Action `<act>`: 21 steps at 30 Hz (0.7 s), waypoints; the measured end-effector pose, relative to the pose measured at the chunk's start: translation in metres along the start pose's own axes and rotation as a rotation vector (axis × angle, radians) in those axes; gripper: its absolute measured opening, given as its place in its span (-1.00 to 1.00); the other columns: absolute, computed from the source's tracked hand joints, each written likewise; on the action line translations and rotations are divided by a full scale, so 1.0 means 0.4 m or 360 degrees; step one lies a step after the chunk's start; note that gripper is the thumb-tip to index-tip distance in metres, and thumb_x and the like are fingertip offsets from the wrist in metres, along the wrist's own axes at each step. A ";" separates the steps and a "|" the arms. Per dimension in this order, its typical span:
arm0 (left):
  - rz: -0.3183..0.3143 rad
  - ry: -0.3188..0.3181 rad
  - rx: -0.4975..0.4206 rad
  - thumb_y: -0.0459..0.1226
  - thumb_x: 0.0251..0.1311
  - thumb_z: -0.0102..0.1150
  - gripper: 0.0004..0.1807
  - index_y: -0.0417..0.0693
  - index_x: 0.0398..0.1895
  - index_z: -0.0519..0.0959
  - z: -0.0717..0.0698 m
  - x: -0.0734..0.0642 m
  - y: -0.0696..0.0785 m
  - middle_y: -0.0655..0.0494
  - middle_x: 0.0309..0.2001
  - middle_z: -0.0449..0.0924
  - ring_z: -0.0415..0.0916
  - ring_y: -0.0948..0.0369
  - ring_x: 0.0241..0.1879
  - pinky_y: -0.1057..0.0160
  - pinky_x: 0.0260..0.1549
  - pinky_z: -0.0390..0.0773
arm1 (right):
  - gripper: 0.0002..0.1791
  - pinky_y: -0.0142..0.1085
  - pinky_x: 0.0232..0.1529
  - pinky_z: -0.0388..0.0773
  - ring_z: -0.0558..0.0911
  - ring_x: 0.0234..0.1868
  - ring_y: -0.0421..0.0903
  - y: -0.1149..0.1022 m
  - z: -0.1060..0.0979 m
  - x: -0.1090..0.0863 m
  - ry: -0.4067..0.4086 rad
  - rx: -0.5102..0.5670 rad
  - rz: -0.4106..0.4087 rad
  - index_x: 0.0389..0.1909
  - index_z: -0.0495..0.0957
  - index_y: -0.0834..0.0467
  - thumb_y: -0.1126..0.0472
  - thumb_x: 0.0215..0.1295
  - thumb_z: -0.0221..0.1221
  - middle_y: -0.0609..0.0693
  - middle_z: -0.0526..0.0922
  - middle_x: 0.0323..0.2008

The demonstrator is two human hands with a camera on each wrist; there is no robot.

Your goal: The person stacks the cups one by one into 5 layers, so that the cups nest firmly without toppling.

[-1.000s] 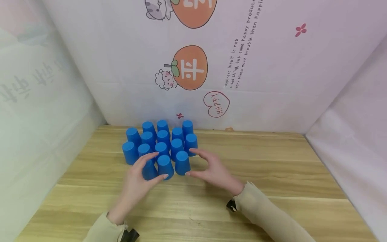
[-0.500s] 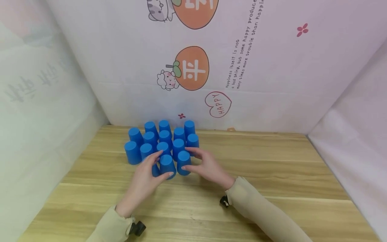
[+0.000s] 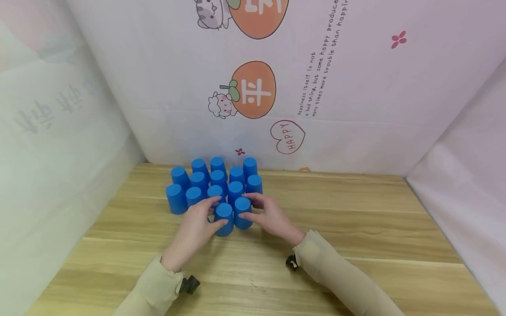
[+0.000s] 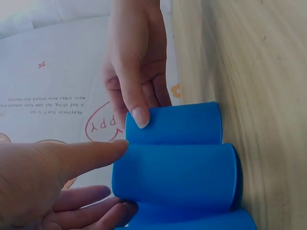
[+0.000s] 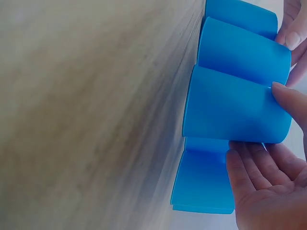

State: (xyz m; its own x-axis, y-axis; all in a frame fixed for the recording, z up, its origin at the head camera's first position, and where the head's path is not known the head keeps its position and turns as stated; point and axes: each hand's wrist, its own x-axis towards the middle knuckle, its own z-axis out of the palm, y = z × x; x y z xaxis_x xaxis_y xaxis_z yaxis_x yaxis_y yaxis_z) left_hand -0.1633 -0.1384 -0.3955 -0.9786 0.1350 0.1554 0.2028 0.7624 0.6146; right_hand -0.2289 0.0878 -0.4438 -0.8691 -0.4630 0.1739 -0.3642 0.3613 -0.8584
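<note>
Upside-down blue plastic cups stand in a cluster on the wooden table. My left hand (image 3: 193, 230) holds the front-left cup (image 3: 224, 211), thumb on its near side and fingers around the far side. Right beside it, my right hand (image 3: 273, 220) grips the neighbouring front cup (image 3: 243, 204) between thumb and fingers near its raised base. In the left wrist view the held cup (image 4: 175, 175) stands against the other cup (image 4: 184, 127). The right wrist view shows the right thumb on the upper side of its cup (image 5: 235, 108), with the fingers opposite. Another cup is partly hidden behind my left hand.
Several more cups (image 3: 176, 198) stand in rows behind and left of my hands. The wooden table (image 3: 348, 206) meets a printed white cloth backdrop (image 3: 348, 140) just behind the cups. White cloth also hangs at both sides.
Both hands have closed in around the two front cups. The left hand has moved right, and its cup has shifted slightly right toward the other one. The right hand has moved left onto its cup.
</note>
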 end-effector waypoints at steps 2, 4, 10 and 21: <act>0.0015 -0.0007 0.0033 -0.24 0.12 0.55 -0.33 -0.22 0.30 0.54 0.000 0.009 0.002 -0.16 0.17 0.60 0.64 -0.05 0.03 -0.07 0.02 0.64 | -0.42 -0.04 0.18 0.56 0.61 0.19 0.01 0.000 -0.001 -0.001 0.0006 0.0003 0.0003 0.31 0.51 0.11 0.12 0.30 0.41 0.01 0.60 0.23; 0.0032 -0.0015 0.0063 -0.24 0.10 0.56 -0.38 -0.23 0.24 0.58 0.000 0.016 0.002 -0.15 0.12 0.63 0.64 -0.04 0.01 -0.06 0.01 0.64 | -0.43 -0.04 0.18 0.56 0.61 0.19 0.02 -0.001 -0.002 -0.001 0.0008 0.0010 0.0003 0.30 0.52 0.11 0.13 0.30 0.42 0.01 0.60 0.22; 0.0022 -0.0030 0.0068 -0.21 0.10 0.56 -0.44 -0.22 0.16 0.63 0.002 0.023 -0.007 -0.10 0.07 0.65 0.61 -0.03 0.05 -0.05 0.03 0.63 | -0.43 0.04 0.19 0.54 0.61 0.19 0.05 0.001 -0.016 -0.008 0.0039 0.0070 0.0057 0.28 0.54 0.12 0.12 0.27 0.44 0.01 0.61 0.21; 0.0014 -0.0063 0.0042 -0.18 0.08 0.57 -0.42 -0.19 0.17 0.63 0.005 0.022 -0.013 -0.06 0.13 0.62 0.55 -0.02 0.13 -0.05 0.10 0.59 | -0.43 0.06 0.21 0.52 0.61 0.14 0.07 0.037 -0.140 -0.053 0.0218 0.0012 0.0103 0.25 0.55 0.18 0.10 0.27 0.44 0.07 0.65 0.11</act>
State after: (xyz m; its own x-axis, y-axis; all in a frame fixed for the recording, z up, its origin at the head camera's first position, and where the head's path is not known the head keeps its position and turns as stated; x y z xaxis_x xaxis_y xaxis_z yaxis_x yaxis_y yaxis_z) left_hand -0.1731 -0.1401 -0.3990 -0.9776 0.1663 0.1293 0.2106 0.7773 0.5928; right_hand -0.2346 0.1482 -0.4333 -0.9283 -0.3242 0.1821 -0.3041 0.3803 -0.8734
